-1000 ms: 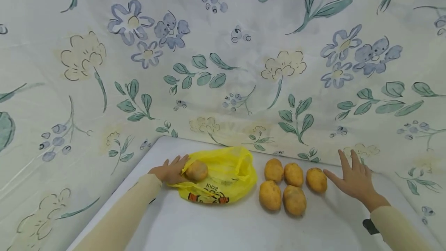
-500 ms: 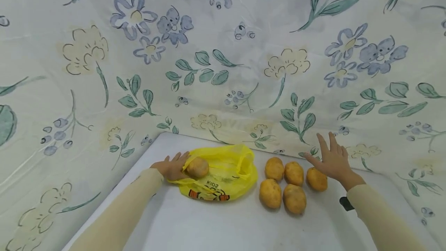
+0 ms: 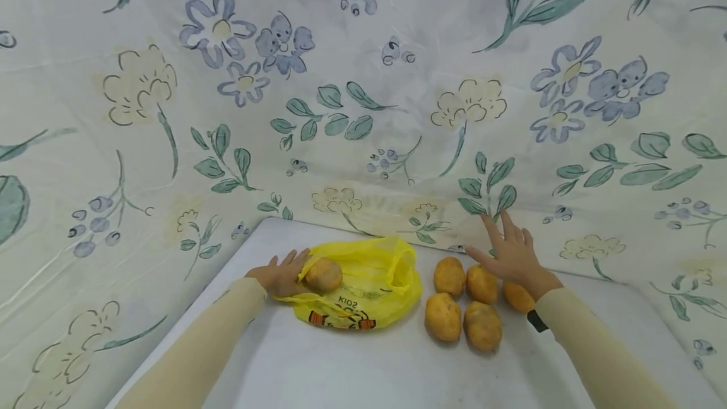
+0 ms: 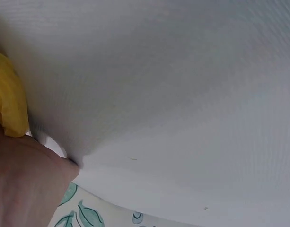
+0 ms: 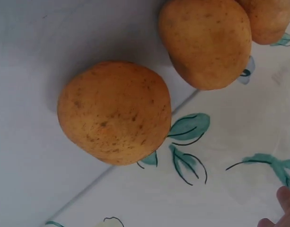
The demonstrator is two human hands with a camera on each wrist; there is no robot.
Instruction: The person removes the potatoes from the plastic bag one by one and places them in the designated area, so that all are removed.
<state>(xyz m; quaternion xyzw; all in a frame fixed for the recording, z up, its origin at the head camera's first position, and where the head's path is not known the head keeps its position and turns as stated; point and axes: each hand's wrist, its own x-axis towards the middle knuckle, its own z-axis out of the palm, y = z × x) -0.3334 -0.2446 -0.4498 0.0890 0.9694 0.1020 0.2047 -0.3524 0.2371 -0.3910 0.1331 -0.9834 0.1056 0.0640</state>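
Observation:
In the head view, a yellow plastic bag with dark lettering lies on the white table, its mouth facing left. One potato sits at that mouth. Beside this potato my left hand touches the bag's edge, its visible fingers stretched forward; part of the hand is hidden by the yellow film. My right hand is over the far side of the loose potatoes, fingers spread, holding nothing. It partly covers the rightmost potato. From the right wrist, a large potato shows close below.
The white table ends at the back against a floral-patterned sheet, which also rises on the left and right. The loose potatoes stand close together to the right of the bag. A black strap piece is at the right wrist.
My right hand has moved left, from beside the rightmost potato to over the back of the group. My left hand, the bag and the potatoes stay in place.

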